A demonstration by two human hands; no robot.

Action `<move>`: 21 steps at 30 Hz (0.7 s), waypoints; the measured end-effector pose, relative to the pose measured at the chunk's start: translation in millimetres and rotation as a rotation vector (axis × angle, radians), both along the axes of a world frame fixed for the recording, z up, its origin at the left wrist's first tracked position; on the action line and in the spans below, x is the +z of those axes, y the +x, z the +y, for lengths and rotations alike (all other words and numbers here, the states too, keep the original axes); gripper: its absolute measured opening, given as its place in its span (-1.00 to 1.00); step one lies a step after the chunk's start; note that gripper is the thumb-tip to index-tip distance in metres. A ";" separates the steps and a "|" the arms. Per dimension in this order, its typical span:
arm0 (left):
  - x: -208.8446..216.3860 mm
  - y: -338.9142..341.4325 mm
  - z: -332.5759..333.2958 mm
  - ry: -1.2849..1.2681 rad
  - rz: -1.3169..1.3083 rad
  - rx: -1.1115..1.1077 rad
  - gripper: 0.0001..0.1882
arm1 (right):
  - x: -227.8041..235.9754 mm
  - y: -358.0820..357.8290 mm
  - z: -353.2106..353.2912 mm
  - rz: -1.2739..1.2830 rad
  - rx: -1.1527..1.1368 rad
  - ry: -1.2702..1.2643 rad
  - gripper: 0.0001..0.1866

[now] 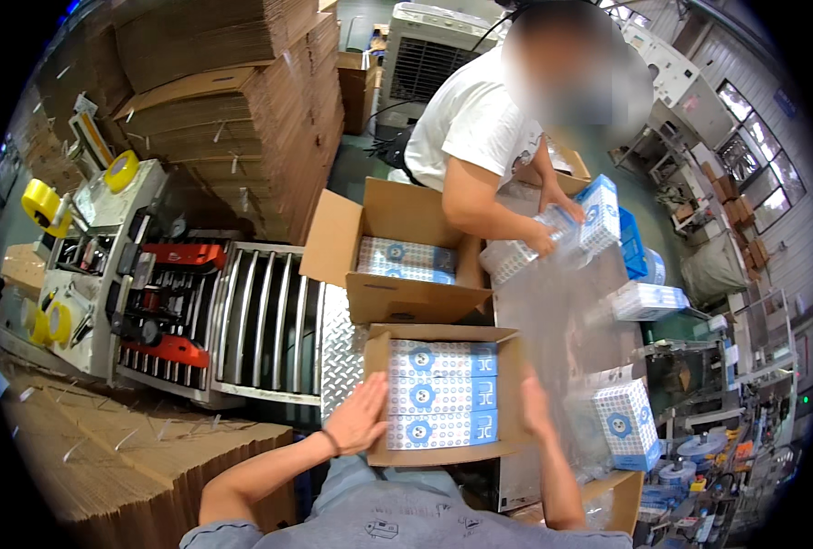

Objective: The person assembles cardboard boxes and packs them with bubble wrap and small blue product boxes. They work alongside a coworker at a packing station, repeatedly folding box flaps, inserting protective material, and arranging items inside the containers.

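Observation:
An open cardboard box (445, 454) stands right in front of me, packed with blue-and-white patterned cartons (439, 395) in a row of three. My left hand (356, 416) lies along its left wall with the fingers stretched out. Against the right wall rests my right hand (536, 409), slightly blurred, its fingers also extended. Just beyond is a second open cardboard box (416, 300) with raised flaps and similar patterned cartons (406, 259) inside. Across the table a co-worker's hands (546, 240) handle clear plastic wrap (562, 229) beside a blue-and-white pack (599, 215).
Left of the boxes runs a roller conveyor (265, 320) with a tape-sealing machine (164, 302). Flattened cardboard (196, 110) is stacked high behind it, and more (123, 448) lies near left. A wrapped pack (624, 425) stands on the metal table (553, 339) at right.

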State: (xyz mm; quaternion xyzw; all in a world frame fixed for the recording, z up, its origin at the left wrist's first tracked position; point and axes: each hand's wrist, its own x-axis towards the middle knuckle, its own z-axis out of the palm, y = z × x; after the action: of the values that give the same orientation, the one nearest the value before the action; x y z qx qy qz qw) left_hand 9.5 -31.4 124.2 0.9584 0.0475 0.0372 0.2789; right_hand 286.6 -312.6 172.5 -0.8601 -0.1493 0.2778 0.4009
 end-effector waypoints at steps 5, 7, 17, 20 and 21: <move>-81.4 122.4 -62.3 0.175 -0.155 -0.435 -0.24 | -61.6 -10.5 9.1 -0.100 1.039 -0.339 -0.33; -82.1 119.8 -59.9 0.191 -0.126 -0.430 -0.26 | -7.5 10.8 60.8 0.047 0.828 -0.488 -0.26; -78.0 133.1 -65.0 0.060 -0.036 -0.449 -0.33 | -68.2 11.5 3.7 -0.850 0.739 0.103 -0.44; -82.3 123.5 -75.3 -0.088 0.057 -0.430 -0.30 | -75.5 12.6 -10.4 -0.720 0.846 0.049 -0.52; -81.3 111.0 -82.4 0.017 0.081 -0.435 -0.26 | -75.0 16.6 -11.2 -0.677 0.868 0.035 -0.55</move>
State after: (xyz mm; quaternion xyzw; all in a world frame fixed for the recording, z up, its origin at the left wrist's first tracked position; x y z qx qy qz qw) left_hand 120.5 -113.8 42.9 0.9491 -0.1497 -0.0618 0.2703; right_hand 303.2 -323.8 97.5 -0.7541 -0.6155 0.1231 0.1935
